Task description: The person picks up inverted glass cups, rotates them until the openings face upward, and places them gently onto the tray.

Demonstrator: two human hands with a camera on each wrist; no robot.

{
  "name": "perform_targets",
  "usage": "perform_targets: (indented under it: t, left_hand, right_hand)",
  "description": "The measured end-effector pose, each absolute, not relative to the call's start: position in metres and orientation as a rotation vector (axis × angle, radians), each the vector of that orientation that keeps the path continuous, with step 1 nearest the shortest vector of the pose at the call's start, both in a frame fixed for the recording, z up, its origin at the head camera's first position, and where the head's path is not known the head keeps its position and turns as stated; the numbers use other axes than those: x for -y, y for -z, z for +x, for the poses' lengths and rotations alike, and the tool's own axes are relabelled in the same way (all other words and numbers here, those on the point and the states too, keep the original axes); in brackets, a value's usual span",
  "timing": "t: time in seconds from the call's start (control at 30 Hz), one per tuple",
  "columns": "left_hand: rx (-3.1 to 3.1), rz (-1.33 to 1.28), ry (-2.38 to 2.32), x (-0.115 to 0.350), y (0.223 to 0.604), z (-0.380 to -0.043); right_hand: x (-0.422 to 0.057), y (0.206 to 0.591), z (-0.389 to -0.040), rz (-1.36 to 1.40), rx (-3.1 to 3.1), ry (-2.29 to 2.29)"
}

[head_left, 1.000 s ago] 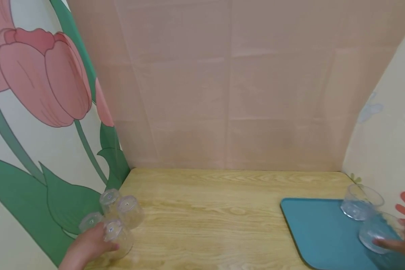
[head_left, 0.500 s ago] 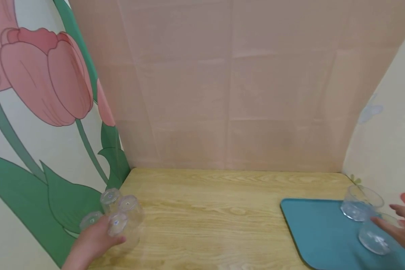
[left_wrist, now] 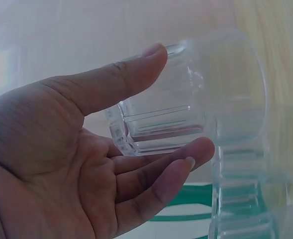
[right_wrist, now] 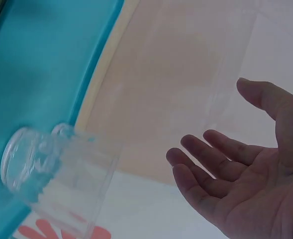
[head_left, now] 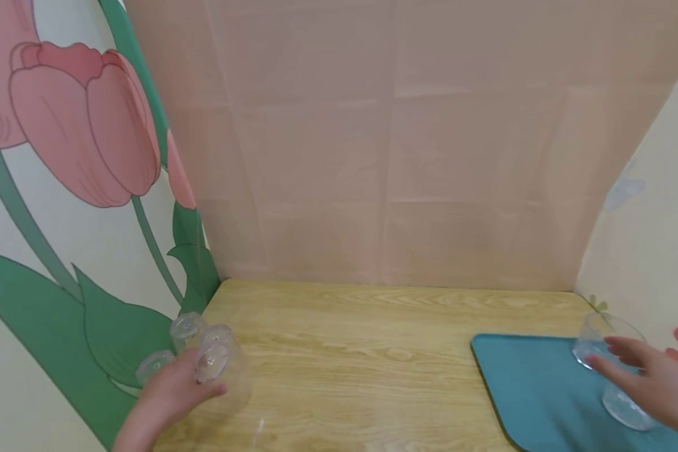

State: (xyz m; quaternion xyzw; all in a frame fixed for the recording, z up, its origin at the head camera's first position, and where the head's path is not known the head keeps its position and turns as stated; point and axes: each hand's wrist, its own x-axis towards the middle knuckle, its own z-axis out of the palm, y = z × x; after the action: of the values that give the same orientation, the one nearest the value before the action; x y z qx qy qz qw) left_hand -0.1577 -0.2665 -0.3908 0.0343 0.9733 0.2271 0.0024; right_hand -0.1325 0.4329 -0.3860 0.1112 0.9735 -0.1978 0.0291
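Crisply faceted cup [left_wrist: 158, 117] between left fingers [left_wrist: 198, 152]

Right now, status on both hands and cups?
Left hand gripping upside-down cup. Right hand empty, near two cups on tray. Three more cups crowding left hand.

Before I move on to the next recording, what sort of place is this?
Probably an indoor corner set up for filming, perhaps in a child's room, though that is uncertain. The tulip mural, the creased pink-beige sheet as a backdrop and the wood-grain table suggest it.
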Motion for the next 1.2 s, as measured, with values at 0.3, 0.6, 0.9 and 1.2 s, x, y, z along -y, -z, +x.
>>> perform_targets:
  t: [0.3, 0.6, 0.9, 1.2]
  left_hand:
    - [-3.058, 0.099, -0.782, 0.242, 0.384, -0.158]
    - [-3.056, 0.116, -0.938, 0.215, 0.385, -0.159]
    - [-3.000, 0.113, -1.052, 0.194, 0.387, -0.158]
    - [-2.890, 0.171, -1.257, 0.174, 0.388, -0.161]
  right_hand:
    - [-0.407, 0.389, -0.143, 0.136, -3.116, 0.618]
    - [-0.372, 0.392, -0.150, -0.025, -3.120, 0.793]
    - [-0.341, 0.396, -0.145, -0.149, -3.118, 0.937]
    - [-0.311, 0.403, -0.142, -0.183, -3.015, 1.125]
